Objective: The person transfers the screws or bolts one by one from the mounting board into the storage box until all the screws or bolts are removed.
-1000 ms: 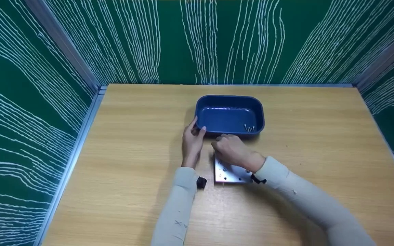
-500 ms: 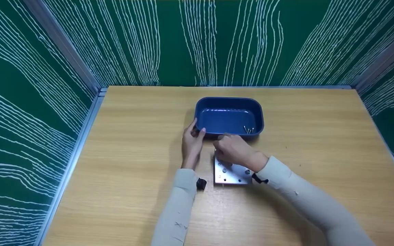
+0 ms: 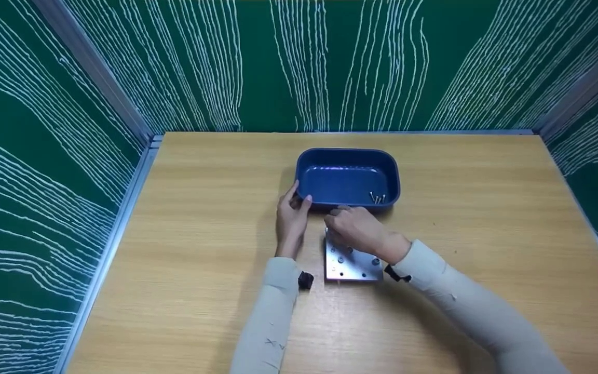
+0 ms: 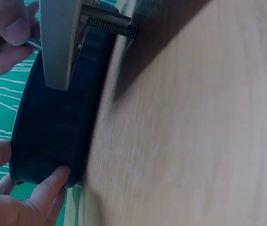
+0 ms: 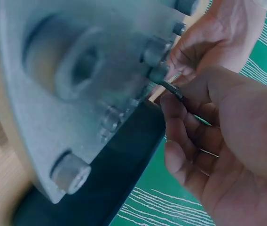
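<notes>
My left hand (image 3: 291, 223) holds the near left corner of a blue plastic bin (image 3: 303, 156), its thumb on the front wall and its fingers at the left side. My right hand (image 3: 356, 228) is over the far part of a metal plate (image 3: 353, 270) and covers that part in the head view. In the right wrist view its thumb and fingertips pinch a thin screw (image 5: 172, 89) at the plate's face. Socket-head bolts (image 5: 71, 173) of several sizes stand in the plate. Threaded bolt ends (image 4: 112, 26) stick out of its underside in the left wrist view.
Several small screws (image 3: 378, 197) lie in the bin's near right corner. The wooden table (image 3: 200, 218) is bordered by green panels (image 3: 262, 62) with white lines and by metal rails (image 3: 107, 239). The plate stands just in front of the bin.
My right hand and forearm have shifted slightly, uncovering a little more of the plate and its bolts. The left hand keeps its hold on the bin. The head view has tilted slightly.
</notes>
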The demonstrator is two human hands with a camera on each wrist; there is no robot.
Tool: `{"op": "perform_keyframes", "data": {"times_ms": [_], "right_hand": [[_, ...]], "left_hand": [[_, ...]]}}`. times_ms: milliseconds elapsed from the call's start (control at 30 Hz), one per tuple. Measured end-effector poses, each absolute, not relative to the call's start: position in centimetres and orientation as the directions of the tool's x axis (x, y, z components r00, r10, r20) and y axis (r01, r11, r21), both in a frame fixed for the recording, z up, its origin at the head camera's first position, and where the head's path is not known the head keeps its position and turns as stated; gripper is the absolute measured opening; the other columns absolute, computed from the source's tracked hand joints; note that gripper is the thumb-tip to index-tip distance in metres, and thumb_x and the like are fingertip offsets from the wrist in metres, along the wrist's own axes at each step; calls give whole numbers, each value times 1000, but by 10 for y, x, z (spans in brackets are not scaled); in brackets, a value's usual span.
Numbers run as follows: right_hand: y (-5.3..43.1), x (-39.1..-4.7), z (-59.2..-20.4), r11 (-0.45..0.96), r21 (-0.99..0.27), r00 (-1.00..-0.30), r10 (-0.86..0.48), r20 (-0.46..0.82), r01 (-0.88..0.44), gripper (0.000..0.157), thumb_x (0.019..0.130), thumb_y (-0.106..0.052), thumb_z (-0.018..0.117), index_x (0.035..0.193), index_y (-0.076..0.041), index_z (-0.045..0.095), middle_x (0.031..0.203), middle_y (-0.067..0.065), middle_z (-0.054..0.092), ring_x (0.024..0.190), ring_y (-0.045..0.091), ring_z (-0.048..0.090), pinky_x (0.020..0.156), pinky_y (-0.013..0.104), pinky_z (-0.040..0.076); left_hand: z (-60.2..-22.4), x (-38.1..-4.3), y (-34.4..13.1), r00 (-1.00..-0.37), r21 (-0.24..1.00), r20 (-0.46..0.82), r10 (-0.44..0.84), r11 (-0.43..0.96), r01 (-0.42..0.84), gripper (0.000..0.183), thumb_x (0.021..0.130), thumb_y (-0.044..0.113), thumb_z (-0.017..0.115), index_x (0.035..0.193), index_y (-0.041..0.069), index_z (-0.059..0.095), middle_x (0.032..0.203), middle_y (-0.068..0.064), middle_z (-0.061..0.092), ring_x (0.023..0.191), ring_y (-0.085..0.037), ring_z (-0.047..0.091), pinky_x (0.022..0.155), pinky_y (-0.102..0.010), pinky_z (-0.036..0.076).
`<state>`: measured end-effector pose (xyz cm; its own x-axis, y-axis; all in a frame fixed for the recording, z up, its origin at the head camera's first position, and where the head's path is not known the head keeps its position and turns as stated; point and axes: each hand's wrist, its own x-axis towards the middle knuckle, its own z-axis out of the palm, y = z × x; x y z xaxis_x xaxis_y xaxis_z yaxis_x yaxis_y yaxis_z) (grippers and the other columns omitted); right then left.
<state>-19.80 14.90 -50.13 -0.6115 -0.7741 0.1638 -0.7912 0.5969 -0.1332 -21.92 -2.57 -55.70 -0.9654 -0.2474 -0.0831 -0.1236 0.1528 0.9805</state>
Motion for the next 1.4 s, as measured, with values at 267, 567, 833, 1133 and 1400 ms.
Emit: {"op": "perform_keyframes", "data": {"times_ms": [267,567,833,1133,1400], "right_hand": [[156,-201,-489,604,-179,-630,-749,204,-777,12,86,-3,83,95,-5,76,84,6,74,75,22,64,63,33,57],[168,-205,-482,597,-123,-607,-757,240,-793,11,90,-6,81,101,-8,79,89,5,75,80,21,65,71,31,59],[178,-210,-479,604,-70,-593,-745,306,-794,7,91,-5,79,97,-8,80,88,6,75,80,23,67,72,32,57],[188,-216,-477,634,-86,-626,-717,306,-768,6,92,-6,80,98,-7,79,90,8,76,81,24,67,73,34,57],[198,-225,-473,651,-99,-643,-692,330,-752,8,88,-2,80,95,-5,78,90,10,77,83,27,68,76,39,60]], "left_hand": [[-557,-218,-27,-971,983,-62,-232,157,-100,56,105,22,67,158,19,52,154,-17,54,138,-29,58,115,-40,48],[-555,-218,-27,-969,978,-89,-230,163,-129,56,105,25,67,158,24,51,156,-14,53,139,-28,58,112,-40,51],[-556,-220,-27,-967,974,-100,-236,175,-143,55,105,26,67,158,25,52,157,-11,53,141,-27,56,114,-40,49],[-558,-218,-28,-967,977,-91,-239,167,-134,56,104,24,68,157,24,53,156,-12,54,138,-27,58,114,-41,48],[-560,-220,-28,-976,990,-43,-215,124,-71,55,104,15,67,157,13,52,151,-19,55,137,-30,59,115,-37,48]]}}
